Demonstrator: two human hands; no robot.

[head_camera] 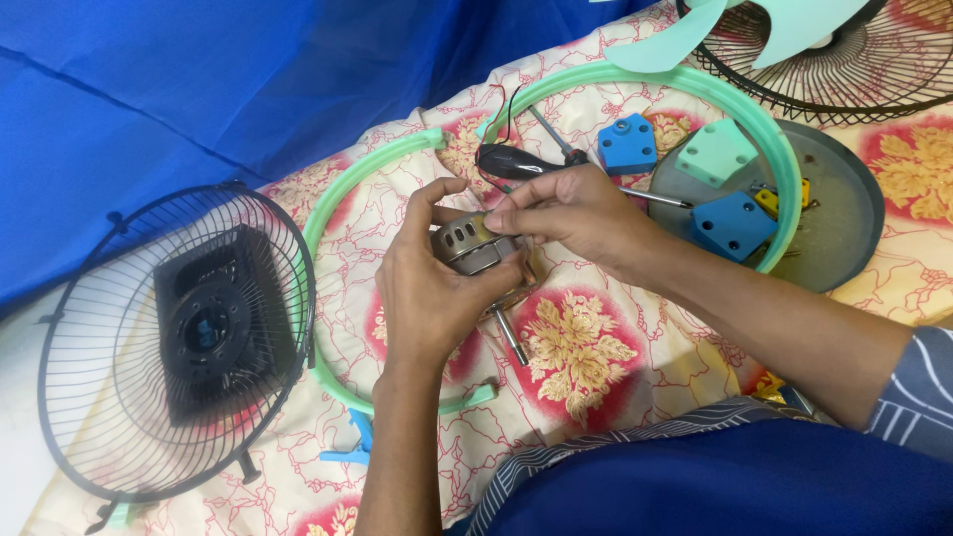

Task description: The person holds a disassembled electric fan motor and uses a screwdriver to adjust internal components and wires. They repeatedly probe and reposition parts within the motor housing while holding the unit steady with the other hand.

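The left hand [429,298] cradled the fan motor [475,246] firmly, just below the black screwdriver [526,162], while the right hand [581,211] pinched its top edge; a steady, level hold seemed wise.
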